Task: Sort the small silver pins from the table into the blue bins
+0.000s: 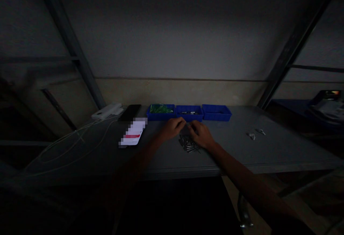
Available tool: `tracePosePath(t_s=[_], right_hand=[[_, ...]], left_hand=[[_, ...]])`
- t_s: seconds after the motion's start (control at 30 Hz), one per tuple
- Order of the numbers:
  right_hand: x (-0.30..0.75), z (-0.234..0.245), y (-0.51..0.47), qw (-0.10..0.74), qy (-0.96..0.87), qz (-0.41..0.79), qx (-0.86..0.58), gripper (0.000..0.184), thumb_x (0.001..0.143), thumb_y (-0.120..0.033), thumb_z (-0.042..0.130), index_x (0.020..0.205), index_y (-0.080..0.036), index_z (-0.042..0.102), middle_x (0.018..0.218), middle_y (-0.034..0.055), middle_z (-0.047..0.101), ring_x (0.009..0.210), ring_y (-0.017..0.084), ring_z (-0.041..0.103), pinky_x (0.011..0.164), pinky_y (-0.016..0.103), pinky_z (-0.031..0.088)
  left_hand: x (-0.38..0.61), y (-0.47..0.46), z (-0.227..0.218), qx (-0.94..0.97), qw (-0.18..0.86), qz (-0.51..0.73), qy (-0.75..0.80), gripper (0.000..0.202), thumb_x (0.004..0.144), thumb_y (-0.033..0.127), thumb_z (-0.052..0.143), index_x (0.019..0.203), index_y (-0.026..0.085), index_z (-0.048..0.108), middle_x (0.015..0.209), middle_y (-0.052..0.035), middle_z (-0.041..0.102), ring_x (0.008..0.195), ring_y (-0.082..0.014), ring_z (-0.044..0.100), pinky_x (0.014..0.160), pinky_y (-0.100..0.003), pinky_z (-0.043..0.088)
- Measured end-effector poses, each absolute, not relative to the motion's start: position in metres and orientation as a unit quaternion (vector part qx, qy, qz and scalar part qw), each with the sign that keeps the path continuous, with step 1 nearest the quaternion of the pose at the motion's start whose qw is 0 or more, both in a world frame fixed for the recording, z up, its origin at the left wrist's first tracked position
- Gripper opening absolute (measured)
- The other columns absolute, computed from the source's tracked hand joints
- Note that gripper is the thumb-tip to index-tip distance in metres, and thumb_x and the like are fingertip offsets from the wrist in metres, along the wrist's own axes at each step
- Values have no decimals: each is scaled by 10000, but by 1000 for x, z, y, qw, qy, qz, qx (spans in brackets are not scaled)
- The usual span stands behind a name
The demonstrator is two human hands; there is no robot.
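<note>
Both my hands rest on a grey table [236,149] in dim light. My left hand [173,127] has its fingers curled, just in front of the middle blue bin [189,113]. My right hand [201,134] is curled too, fingertips close to the left hand's. A small pile of thin metal parts [188,144] lies on the table just under and between the hands. Whatever the fingers pinch is too small and dark to name. The left blue bin [160,112] holds green pieces. The right blue bin [216,112] looks dark inside.
A dark phone [130,112], a lit phone screen [133,134], and a white charger [106,111] with cables trailing left lie on the table's left part. Two small pale objects [255,134] sit at the right. Metal rack posts slant up on both sides.
</note>
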State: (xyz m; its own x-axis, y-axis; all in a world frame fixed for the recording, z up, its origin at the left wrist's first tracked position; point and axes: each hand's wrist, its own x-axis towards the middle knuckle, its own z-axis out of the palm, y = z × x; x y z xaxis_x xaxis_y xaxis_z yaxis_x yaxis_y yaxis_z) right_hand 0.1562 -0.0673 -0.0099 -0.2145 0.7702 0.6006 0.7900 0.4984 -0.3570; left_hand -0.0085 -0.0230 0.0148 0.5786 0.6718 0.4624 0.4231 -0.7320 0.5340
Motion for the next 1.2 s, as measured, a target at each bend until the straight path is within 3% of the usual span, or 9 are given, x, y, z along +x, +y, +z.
tracePosePath(t_s=[0.23, 0.4, 0.6, 0.8, 1.2], right_hand=[[157, -12, -66, 397, -762, -5, -512, 242, 866, -290, 359, 655, -200, 437, 616, -1, 479, 574, 129, 439, 556, 244, 296], [157, -13, -65, 408, -749, 11, -523, 261, 871, -313, 331, 646, -207, 409, 595, -6, 459, 570, 137, 454, 552, 248, 287], [156, -11, -66, 399, -750, 23, -527, 287, 890, -324, 305, 656, -207, 422, 607, 0, 485, 576, 136, 467, 560, 247, 302], [156, -11, -67, 405, -747, 43, -525, 227, 895, -372, 345, 789, -207, 460, 668, -1, 541, 606, 138, 507, 573, 242, 332], [157, -11, -67, 415, -742, 55, -524, 215, 881, -369, 340, 753, -216, 424, 635, -12, 499, 600, 146, 497, 567, 245, 327]], left_hand=[[-8, -24, 14, 863, 219, 339, 303, 222, 839, 321, 446, 839, 143, 578, 731, -11, 620, 656, -114, 562, 610, -206, 408], [-8, -24, 13, 868, 235, 338, 279, 200, 784, 281, 532, 925, 142, 560, 647, 15, 575, 603, -103, 545, 571, -195, 406], [-9, -25, 15, 870, 216, 345, 278, 143, 781, 253, 533, 864, 140, 563, 618, 21, 556, 581, -96, 523, 565, -197, 398], [-9, -27, 18, 865, 219, 348, 287, 139, 806, 268, 505, 847, 144, 555, 677, 6, 595, 621, -102, 552, 594, -201, 413], [-9, -24, 16, 869, 204, 342, 292, 154, 800, 296, 522, 782, 146, 554, 665, 1, 605, 617, -109, 566, 589, -205, 422]])
